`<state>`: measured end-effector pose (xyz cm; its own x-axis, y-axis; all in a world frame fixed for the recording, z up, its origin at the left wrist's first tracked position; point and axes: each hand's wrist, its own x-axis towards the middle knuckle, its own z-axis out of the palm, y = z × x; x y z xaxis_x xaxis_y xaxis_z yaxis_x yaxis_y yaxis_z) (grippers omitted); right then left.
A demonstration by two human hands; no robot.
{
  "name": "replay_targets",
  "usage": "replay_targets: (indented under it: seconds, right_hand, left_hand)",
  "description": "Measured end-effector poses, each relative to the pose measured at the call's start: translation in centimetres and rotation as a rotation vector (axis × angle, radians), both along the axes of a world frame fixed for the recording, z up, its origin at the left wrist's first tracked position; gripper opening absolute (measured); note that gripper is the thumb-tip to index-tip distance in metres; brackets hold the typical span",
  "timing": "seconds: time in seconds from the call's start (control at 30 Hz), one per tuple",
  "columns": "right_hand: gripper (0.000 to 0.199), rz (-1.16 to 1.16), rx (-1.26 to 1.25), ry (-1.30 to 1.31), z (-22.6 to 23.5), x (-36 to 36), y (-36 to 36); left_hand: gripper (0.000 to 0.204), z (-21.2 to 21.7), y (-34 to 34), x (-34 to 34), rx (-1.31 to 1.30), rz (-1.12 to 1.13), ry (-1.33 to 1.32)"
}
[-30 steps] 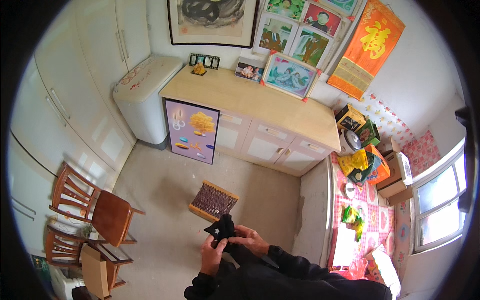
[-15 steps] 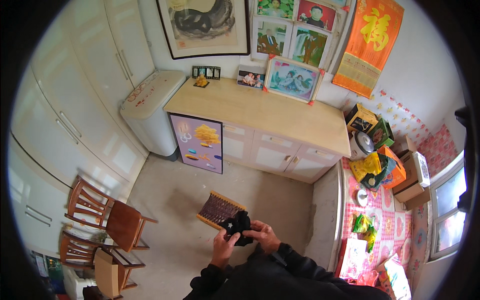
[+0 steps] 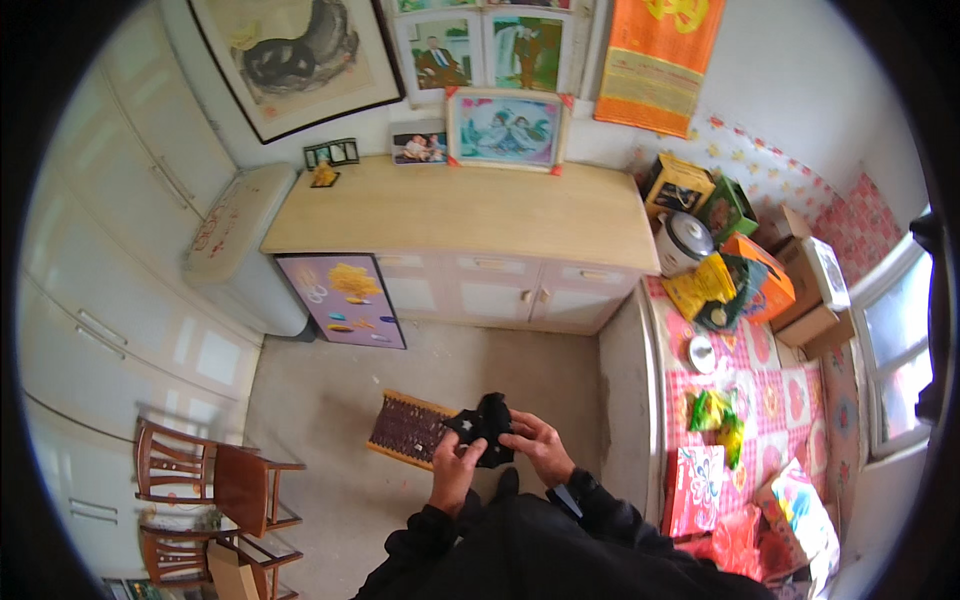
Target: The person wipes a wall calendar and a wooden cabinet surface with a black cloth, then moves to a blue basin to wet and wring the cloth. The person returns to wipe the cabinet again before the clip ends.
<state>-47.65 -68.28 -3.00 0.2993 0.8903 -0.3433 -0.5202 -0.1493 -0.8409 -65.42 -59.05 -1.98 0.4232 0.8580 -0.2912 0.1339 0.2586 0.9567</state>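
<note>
My left hand [image 3: 457,474] and my right hand [image 3: 542,446] hold a bunched black cloth item [image 3: 490,418] between them, low in the middle of the view. A small white star shows on its left part. My left thumb and fingers pinch its lower left edge, while my right fingers close on its right side. Its folds hide what kind of item it is. Just beyond and to the left, a low stool [image 3: 402,424] with a dark woven seat and yellowish wooden edges stands on the floor, partly covered by the cloth.
A long cabinet [image 3: 470,205] with framed pictures stands ahead. Two wooden chairs [image 3: 240,488] are on the left, near tall white wardrobes [image 3: 75,330]. On the right, a raised platform with a checked pink cover [image 3: 760,400] holds bags, boxes and a rice cooker [image 3: 685,243].
My view has turned to the right, so the room has shifted leftward. The black cloth stays in both hands and is spread somewhat differently, its right part raised.
</note>
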Motion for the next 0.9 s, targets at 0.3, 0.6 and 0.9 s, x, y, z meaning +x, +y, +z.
replay_targets:
  seconds: [0.3, 0.6, 0.9]
  right_hand:
    - [0.061, -0.053, 0.079, -0.024, -0.8, 4.5, 0.6]
    - [0.052, -0.110, 0.120, -0.028, -0.1, 9.0, 6.4]
    - [0.052, -0.199, 0.047, 0.036, -2.3, 9.7, 10.2]
  left_hand:
    - [0.037, -3.0, 2.8, 6.0, 0.147, -0.229, -0.007]
    - [0.039, -4.9, 9.2, 10.0, 0.151, -0.221, -0.214]
    - [0.038, -4.9, 14.1, 11.1, 0.198, -0.275, -0.142]
